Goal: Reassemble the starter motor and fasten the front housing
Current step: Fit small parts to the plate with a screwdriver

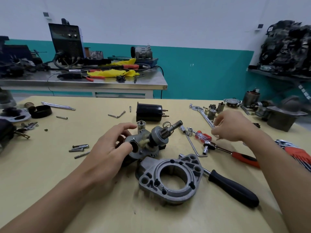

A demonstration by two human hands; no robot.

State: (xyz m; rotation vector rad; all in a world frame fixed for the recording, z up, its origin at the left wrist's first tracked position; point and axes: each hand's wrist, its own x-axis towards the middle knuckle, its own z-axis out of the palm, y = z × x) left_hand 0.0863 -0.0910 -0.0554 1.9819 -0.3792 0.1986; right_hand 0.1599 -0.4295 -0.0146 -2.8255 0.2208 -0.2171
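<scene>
My left hand point(111, 147) grips the starter motor sub-assembly point(148, 142) at the table's middle, thumb by its round opening. Its pinion gear and shaft point(170, 130) point up to the right. The grey aluminium front housing point(170, 179) lies flat just in front of it, untouched. My right hand point(230, 126) hovers over small parts to the right with fingers curled down; whether it pinches anything is unclear. A black cylindrical motor body point(149, 112) lies behind the assembly. Several loose bolts point(79, 148) lie left of my left hand.
A black-handled driver point(234, 187) lies right of the housing. A red-handled ratchet point(235, 154), a small red screwdriver point(202, 135), an L-shaped rod point(193, 147) and a wrench point(205, 117) lie near my right hand. More motor parts point(279, 115) crowd the far right, others the far left point(40, 111).
</scene>
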